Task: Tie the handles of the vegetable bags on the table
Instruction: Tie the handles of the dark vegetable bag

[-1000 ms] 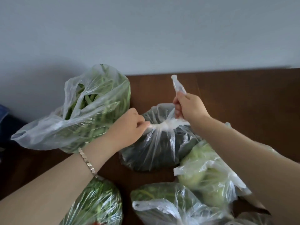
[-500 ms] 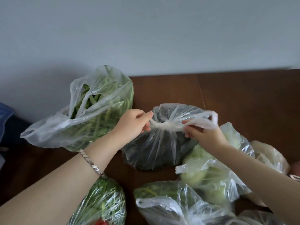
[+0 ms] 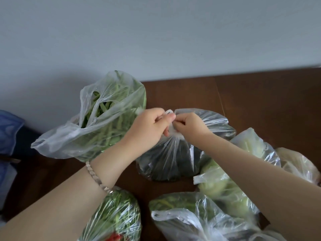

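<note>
A clear plastic bag of dark vegetables (image 3: 175,160) lies in the middle of the brown table (image 3: 260,105). Its mouth is gathered into a twisted white neck. My left hand (image 3: 149,126) pinches one handle strip at that neck. My right hand (image 3: 189,126) pinches the other strip right beside it, so the fingertips of both hands almost meet above the bag. The knot itself is hidden between my fingers.
An open bag of green beans (image 3: 104,122) stands at the left against the grey wall. Bags of pale green vegetables (image 3: 224,186), leafy greens (image 3: 116,218) and more greens (image 3: 189,216) crowd the near side. Another bag (image 3: 295,164) lies far right. Blue cloth (image 3: 8,129) sits beyond the table's left edge.
My right hand came down from holding a handle high, swung round the bag's right side, then moved left to meet my left hand at the neck. The view shifted slightly.
</note>
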A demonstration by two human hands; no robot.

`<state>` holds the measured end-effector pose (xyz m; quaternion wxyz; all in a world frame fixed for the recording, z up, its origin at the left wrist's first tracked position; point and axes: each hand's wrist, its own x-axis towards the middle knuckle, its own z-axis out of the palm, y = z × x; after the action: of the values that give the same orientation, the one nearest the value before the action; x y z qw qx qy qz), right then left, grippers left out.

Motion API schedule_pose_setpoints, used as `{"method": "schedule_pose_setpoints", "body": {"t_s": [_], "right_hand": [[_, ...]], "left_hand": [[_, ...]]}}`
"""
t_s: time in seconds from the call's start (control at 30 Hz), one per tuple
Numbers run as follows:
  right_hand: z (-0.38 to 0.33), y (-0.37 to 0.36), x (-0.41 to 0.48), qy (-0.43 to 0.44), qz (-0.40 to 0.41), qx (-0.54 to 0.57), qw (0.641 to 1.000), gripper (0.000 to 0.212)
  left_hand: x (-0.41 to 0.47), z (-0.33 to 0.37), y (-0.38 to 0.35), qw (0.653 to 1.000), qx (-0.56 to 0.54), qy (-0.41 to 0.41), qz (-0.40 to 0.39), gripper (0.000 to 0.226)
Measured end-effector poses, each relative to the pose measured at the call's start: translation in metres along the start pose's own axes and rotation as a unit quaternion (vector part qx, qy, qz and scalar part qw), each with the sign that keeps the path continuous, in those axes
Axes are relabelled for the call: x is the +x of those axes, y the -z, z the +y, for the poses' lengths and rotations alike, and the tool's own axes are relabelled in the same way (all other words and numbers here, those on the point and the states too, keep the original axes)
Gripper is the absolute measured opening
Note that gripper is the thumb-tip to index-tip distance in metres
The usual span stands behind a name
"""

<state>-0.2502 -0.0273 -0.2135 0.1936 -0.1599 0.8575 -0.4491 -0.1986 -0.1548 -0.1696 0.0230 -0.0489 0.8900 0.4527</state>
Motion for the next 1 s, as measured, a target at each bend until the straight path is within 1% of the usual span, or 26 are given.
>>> {"method": "schedule_pose_setpoints", "body": {"t_s": [0.07,0.13,0.2,0.27,0.3,0.33,0.4,0.43,0.47,0.5,0.53,0.6,0.63,0.7,0.77,0.87,0.93,0.97,1.0], "right_hand": [[-0.002,0.000,-0.002,0.005,-0.048,-0.045,0.998,0.035],[-0.003,0.002,-0.007,-0.005,-0.083,-0.026,0.996,0.024],[-0.005,0.003,-0.011,-0.014,-0.076,0.015,0.997,0.027],[-0.007,0.006,-0.012,-0.034,-0.043,0.062,0.997,0.035],[-0.008,0.007,-0.012,-0.051,-0.034,0.078,0.995,0.038],[-0.007,0.009,-0.012,-0.073,-0.027,0.097,0.992,0.040],[-0.005,0.011,-0.013,-0.114,-0.020,0.142,0.983,0.040],[-0.004,0.011,-0.014,-0.126,-0.013,0.165,0.978,0.038],[-0.002,0.011,-0.013,-0.133,-0.002,0.182,0.974,0.036],[-0.001,0.010,-0.013,-0.135,0.015,0.190,0.972,0.033],[0.000,0.008,-0.012,-0.134,0.037,0.191,0.972,0.029],[0.001,0.005,-0.010,-0.125,0.081,0.182,0.972,0.022],[0.002,0.004,-0.010,-0.120,0.098,0.176,0.972,0.021],[0.003,0.002,-0.010,-0.108,0.121,0.164,0.973,0.020],[0.003,0.000,-0.010,-0.093,0.134,0.146,0.976,0.022],[0.003,-0.001,-0.009,-0.084,0.142,0.127,0.978,0.022],[0.005,0.000,-0.009,-0.081,0.143,0.128,0.978,0.020],[0.006,0.000,-0.009,-0.080,0.143,0.126,0.978,0.019],[0.007,0.000,-0.010,-0.077,0.143,0.120,0.979,0.020]], "left_hand": [[0.009,0.008,0.002,1.000,-0.009,-0.008,-0.013,0.038],[0.020,0.014,-0.002,0.999,-0.021,-0.008,-0.023,0.035],[0.030,0.015,-0.009,0.999,-0.034,0.001,0.003,0.030],[0.037,0.012,-0.016,0.997,-0.041,0.008,0.058,0.022],[0.037,0.010,-0.018,0.996,-0.031,0.021,0.078,0.031],[0.036,0.007,-0.021,0.996,-0.001,0.032,0.083,0.043],[0.027,0.004,-0.025,0.990,0.122,0.030,0.068,0.059],[0.022,0.001,-0.027,0.980,0.187,0.014,0.058,0.060],[0.019,-0.004,-0.029,0.970,0.237,-0.010,0.048,0.055],[0.019,-0.008,-0.031,0.963,0.265,-0.033,0.033,0.045],[0.018,-0.014,-0.031,0.962,0.269,-0.047,0.013,0.039],[0.019,-0.023,-0.027,0.969,0.239,-0.051,-0.028,0.040],[0.020,-0.028,-0.024,0.974,0.219,-0.055,-0.035,0.041],[0.019,-0.035,-0.018,0.979,0.188,-0.069,-0.024,0.035],[0.019,-0.040,-0.015,0.983,0.173,-0.055,-0.021,0.032],[0.020,-0.037,-0.018,0.980,0.195,-0.023,-0.031,0.027],[0.022,-0.030,-0.021,0.971,0.235,-0.033,-0.033,0.027],[0.022,-0.028,-0.021,0.968,0.242,-0.045,-0.045,0.031],[0.023,-0.027,-0.022,0.970,0.227,-0.050,-0.064,0.033]]}}
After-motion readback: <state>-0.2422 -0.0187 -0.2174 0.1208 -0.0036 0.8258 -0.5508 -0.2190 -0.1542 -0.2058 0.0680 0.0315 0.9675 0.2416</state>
